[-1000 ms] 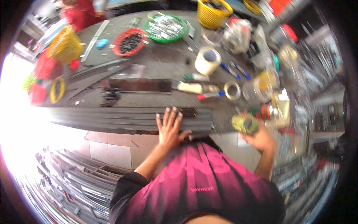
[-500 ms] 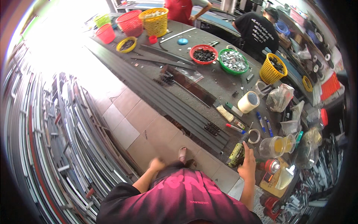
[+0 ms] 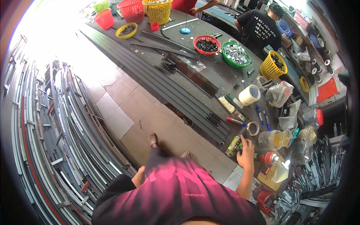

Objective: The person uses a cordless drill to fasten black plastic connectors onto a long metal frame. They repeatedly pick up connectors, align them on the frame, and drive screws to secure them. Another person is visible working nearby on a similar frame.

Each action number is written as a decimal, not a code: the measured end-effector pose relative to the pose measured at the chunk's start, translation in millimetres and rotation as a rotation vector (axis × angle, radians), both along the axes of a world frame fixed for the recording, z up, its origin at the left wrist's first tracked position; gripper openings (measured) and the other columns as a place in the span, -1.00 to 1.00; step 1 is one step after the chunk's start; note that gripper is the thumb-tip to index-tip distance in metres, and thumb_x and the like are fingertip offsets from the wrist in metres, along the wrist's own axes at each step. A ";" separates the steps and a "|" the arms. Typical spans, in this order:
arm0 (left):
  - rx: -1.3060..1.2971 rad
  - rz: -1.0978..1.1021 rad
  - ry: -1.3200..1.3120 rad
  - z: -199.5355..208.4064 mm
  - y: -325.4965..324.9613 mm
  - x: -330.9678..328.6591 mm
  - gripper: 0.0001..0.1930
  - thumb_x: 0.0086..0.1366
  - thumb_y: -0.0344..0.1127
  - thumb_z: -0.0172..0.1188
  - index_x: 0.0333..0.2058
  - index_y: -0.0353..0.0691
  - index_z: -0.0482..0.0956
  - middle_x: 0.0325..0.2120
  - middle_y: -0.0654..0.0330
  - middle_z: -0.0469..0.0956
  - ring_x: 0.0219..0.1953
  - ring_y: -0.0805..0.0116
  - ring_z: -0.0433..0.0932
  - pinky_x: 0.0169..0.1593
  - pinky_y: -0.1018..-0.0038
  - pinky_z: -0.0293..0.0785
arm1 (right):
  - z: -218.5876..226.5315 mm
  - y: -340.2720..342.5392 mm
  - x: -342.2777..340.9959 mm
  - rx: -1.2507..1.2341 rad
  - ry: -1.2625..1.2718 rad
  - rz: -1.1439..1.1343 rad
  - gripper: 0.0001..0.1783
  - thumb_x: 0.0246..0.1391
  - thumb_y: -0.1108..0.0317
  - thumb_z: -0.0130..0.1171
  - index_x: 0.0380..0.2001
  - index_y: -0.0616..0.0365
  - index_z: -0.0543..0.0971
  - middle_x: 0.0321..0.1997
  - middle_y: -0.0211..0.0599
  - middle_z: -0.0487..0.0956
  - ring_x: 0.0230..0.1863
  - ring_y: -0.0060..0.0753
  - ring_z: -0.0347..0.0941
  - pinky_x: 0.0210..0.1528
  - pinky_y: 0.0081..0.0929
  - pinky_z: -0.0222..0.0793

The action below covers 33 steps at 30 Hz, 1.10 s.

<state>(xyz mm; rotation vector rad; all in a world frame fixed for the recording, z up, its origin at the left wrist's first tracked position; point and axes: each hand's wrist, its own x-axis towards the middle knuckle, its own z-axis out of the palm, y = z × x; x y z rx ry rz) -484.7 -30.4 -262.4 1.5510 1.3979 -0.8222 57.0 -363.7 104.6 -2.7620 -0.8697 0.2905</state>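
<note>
Near the workbench's front corner, a yellow-green cordless drill (image 3: 234, 146) lies on the bench top. My right hand (image 3: 246, 155) is right beside it, fingers stretched out along its side; any contact under the palm is hidden. A red-capped spray can (image 3: 267, 157) lies just to the right of that hand. My left hand (image 3: 138, 177) hangs low by my hip, partly covered by my shirt, its fingers mostly hidden. Beyond the drill are a roll of tape (image 3: 252, 128), a red-and-blue marker (image 3: 236, 121) and long grey metal profiles (image 3: 165, 93) along the bench edge.
Racks of long metal bars (image 3: 67, 142) stand on my left, beside a tiled floor (image 3: 127, 101). Baskets of small parts, such as a red one (image 3: 207, 45) and a green one (image 3: 236, 55), sit on the bench. Across it, a person in black (image 3: 258, 30) bends over.
My left hand has swung back and down beside my hip. The drill has turned and lies lower, and my right hand's fingers have loosened beside it. My feet have stepped.
</note>
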 end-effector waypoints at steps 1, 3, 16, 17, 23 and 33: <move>-0.039 -0.050 0.047 -4.9 14.5 1.4 -0.28 0.38 0.28 0.42 0.25 -0.20 0.82 0.15 -0.23 0.82 0.26 -0.16 0.80 0.18 0.03 0.74 | 7.5 12.9 -2.9 0.049 -0.054 0.004 0.05 0.04 0.60 0.48 0.64 -0.07 0.44 0.39 -0.04 0.52 0.44 0.24 0.45 0.56 0.13 0.37; 0.026 -0.076 0.045 -9.2 38.2 -10.6 -0.34 0.32 0.14 0.54 0.26 -0.15 0.82 0.16 -0.14 0.83 0.26 -0.12 0.80 0.25 0.08 0.71 | 20.2 53.2 -7.9 0.167 -0.147 -0.011 -0.25 0.14 0.56 0.46 0.44 0.08 0.62 0.35 -0.04 0.58 0.43 0.21 0.48 0.55 0.08 0.38; 0.032 0.530 -0.273 -3.0 342.7 11.4 -0.66 0.56 -0.16 0.32 0.17 -0.18 0.77 -0.28 0.09 0.87 -0.43 0.29 0.80 -0.43 0.29 0.62 | -76.3 583.3 45.8 0.650 -0.337 0.198 -0.49 0.36 0.25 0.52 0.31 0.09 0.69 0.25 -0.03 0.65 0.36 0.15 0.54 0.46 0.05 0.45; 0.027 0.576 -0.345 5.0 370.1 13.9 -0.64 0.61 -0.14 0.30 0.22 -0.17 0.72 -0.22 0.08 0.88 -0.39 0.30 0.81 -0.39 0.31 0.63 | -84.5 602.4 51.3 0.449 -0.390 0.087 -0.43 0.35 0.13 0.54 0.35 0.04 0.68 0.31 -0.02 0.63 0.38 0.22 0.54 0.44 0.17 0.49; 0.132 0.733 -0.607 16.0 467.7 8.4 -0.64 0.70 -0.13 0.23 0.27 -0.18 0.67 -0.15 0.03 0.86 -0.35 0.26 0.80 -0.32 0.30 0.68 | -106.4 617.0 78.8 0.424 -0.229 0.081 -0.56 0.19 0.21 0.65 0.09 0.08 0.81 0.04 0.05 0.76 0.17 0.28 0.67 0.29 0.12 0.54; 0.195 -0.054 -0.093 -29.4 453.2 -60.0 -0.76 0.56 -0.22 0.35 0.06 -0.16 0.80 -0.28 0.15 0.77 -0.27 0.10 0.75 -0.16 0.11 0.70 | -97.4 615.0 62.0 0.584 -0.088 -0.211 -0.67 0.37 0.34 0.53 0.05 0.22 0.65 0.01 0.06 0.79 0.10 0.17 0.78 0.18 -0.03 0.61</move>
